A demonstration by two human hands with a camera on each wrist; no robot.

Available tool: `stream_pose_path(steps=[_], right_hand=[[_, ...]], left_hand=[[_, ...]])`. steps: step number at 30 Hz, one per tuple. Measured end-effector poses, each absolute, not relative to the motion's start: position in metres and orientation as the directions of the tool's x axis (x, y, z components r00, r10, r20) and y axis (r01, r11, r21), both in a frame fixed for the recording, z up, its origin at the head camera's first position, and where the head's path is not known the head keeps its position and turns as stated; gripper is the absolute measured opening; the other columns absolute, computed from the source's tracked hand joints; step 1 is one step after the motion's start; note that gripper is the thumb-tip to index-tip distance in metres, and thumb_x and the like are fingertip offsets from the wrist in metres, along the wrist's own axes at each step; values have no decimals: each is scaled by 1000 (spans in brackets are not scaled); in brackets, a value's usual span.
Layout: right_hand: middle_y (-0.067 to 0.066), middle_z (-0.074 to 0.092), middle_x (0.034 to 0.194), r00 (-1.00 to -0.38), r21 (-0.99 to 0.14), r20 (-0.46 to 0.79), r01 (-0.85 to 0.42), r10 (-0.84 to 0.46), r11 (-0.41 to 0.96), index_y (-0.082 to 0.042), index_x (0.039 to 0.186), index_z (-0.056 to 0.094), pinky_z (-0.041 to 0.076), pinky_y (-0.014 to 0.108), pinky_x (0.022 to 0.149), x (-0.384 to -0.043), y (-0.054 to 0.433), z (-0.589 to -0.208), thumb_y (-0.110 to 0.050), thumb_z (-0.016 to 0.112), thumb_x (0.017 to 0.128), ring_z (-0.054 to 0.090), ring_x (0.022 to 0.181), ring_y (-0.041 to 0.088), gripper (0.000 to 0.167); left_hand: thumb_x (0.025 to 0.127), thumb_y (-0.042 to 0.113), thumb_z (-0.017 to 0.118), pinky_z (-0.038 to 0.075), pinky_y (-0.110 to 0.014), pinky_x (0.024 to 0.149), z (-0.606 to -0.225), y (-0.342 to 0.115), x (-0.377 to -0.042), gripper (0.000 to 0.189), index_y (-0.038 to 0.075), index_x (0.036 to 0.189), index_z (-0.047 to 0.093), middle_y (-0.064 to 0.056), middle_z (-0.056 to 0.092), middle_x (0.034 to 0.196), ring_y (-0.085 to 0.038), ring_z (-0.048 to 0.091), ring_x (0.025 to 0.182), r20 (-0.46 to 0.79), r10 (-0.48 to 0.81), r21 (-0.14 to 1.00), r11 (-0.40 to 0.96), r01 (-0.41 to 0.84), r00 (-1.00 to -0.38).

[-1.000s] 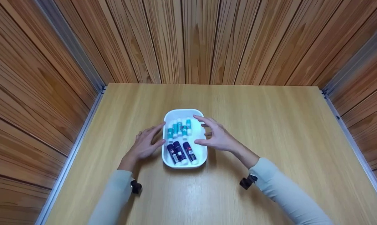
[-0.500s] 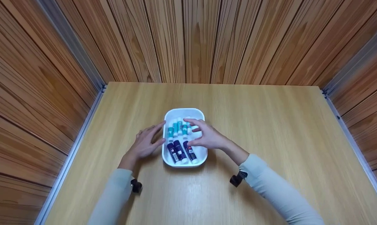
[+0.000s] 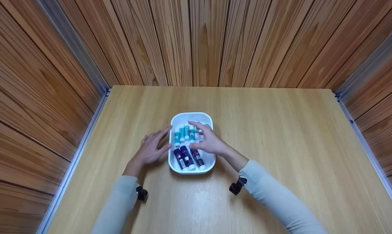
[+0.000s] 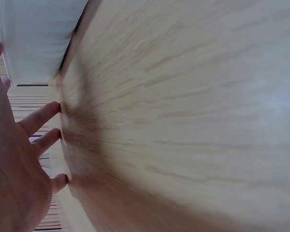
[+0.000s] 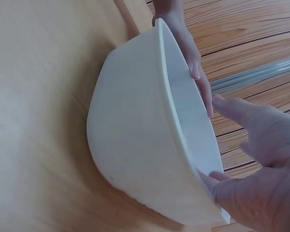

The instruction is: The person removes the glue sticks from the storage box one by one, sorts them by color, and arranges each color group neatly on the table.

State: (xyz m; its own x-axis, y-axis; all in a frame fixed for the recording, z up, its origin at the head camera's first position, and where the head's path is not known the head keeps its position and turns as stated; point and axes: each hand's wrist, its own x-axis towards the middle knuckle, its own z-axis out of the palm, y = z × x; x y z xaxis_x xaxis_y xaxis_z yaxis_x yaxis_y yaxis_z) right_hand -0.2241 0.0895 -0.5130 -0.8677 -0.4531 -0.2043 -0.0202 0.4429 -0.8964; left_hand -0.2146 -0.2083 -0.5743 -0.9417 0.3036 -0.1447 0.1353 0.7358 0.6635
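A white tray (image 3: 211,162) stands on the table, holding two groups of glue sticks. Several slim teal-and-white glue sticks (image 3: 182,134) lie at its far end, and 3 thicker dark purple ones with white ends (image 3: 186,157) at its near end. At the tray's left rim is my left hand (image 3: 151,147), index fingertip and thumb at the edge; in the left wrist view its other fingers (image 4: 41,118) rest on the tabletop. My right hand (image 3: 211,139) hovers over the tray, thumb and fingers apart, hiding part of the teal sticks. Nothing visible is held in it.
The wooden table (image 3: 280,136) extends around the tray on all sides. Wood-panelled walls (image 3: 205,42) rise at the back and both sides, with metal rails (image 3: 74,165) along the table's side edges. A black wrist camera (image 3: 237,186) sits at the right sleeve.
My right hand has moved left, from the tray's right edge to above the glue sticks. My left hand has stayed at the left rim, and the sticks look unmoved.
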Motion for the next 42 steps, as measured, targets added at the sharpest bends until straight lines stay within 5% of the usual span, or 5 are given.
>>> stream_pose_path(steps=[19, 26, 42], right_hand=[[24, 41, 166, -932, -882, -259, 121, -254, 456, -28, 175, 41, 41, 61, 135, -232, 63, -524, -13, 85, 101, 51, 155, 43, 88], [28, 44, 165, -946, -879, -229, 99, -230, 467, -20, 174, 43, 38, 58, 137, -235, 59, -525, -9, 88, 97, 50, 153, 43, 90], [22, 49, 165, -953, -839, -286, 197, -103, 507, -26, 173, 44, 45, 55, 133, -239, 45, -536, -13, 81, 103, 56, 150, 38, 80]], left_hand=[[110, 66, 56, -1, -77, 141, -574, -208, -215, 77, 56, 177, 20, 3, 28, 190, -43, 21, 177, -147, 303, 661, 738, 134, -942], [110, 64, 55, 0, -79, 140, -574, -209, -216, 78, 50, 178, 22, -2, 29, 190, -45, 22, 177, -142, 314, 662, 735, 145, -939], [110, 66, 55, 0, -78, 140, -576, -209, -216, 77, 56, 177, 19, 0, 28, 190, -44, 20, 177, -148, 307, 664, 735, 135, -940]])
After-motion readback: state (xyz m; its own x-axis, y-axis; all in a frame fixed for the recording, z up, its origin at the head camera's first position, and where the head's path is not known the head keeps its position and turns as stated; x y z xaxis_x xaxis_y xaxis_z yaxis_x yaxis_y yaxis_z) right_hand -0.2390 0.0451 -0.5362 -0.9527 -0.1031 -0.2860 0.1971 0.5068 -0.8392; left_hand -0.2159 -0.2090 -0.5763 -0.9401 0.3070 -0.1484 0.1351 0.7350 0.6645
